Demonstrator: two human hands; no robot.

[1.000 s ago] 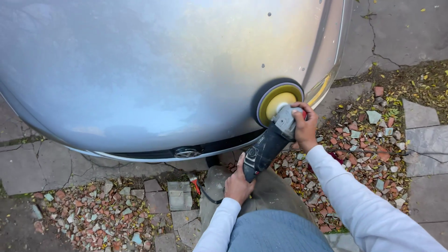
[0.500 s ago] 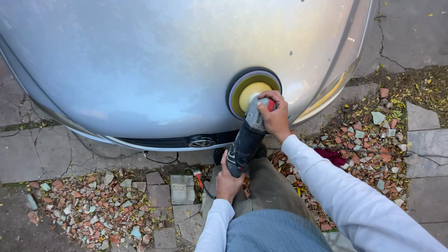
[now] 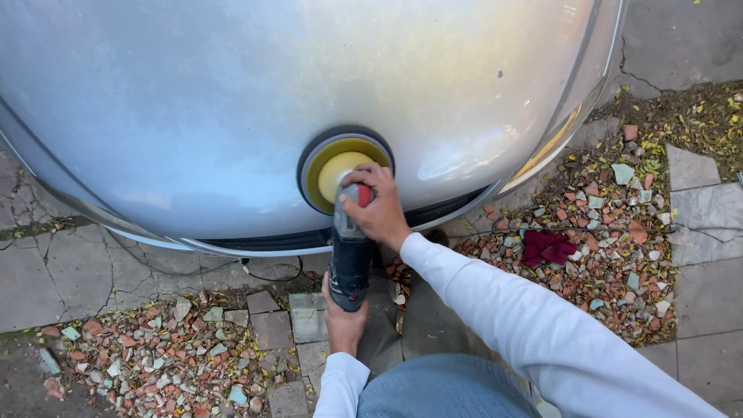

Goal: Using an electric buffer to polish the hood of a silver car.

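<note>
A power polisher (image 3: pixel 350 259) with a dark body and a round yellow pad (image 3: pixel 334 169) rests flat against the silver car hood (image 3: pixel 232 101), near its front edge. My right hand (image 3: pixel 378 207) grips the polisher's head, right over the pad. My left hand (image 3: pixel 343 321) holds the rear handle of the tool from below. Both sleeves are white, and my blue trousers show at the bottom of the view.
A dark red cloth (image 3: pixel 548 246) lies on the rubble at the right. Broken brick and tile pieces (image 3: pixel 166 352) cover the ground between grey paving slabs (image 3: pixel 54 271). A thin black cable (image 3: pixel 271 275) trails under the car's front edge.
The polisher and both my hands have slid to the left along the hood's front edge, away from the right headlight corner.
</note>
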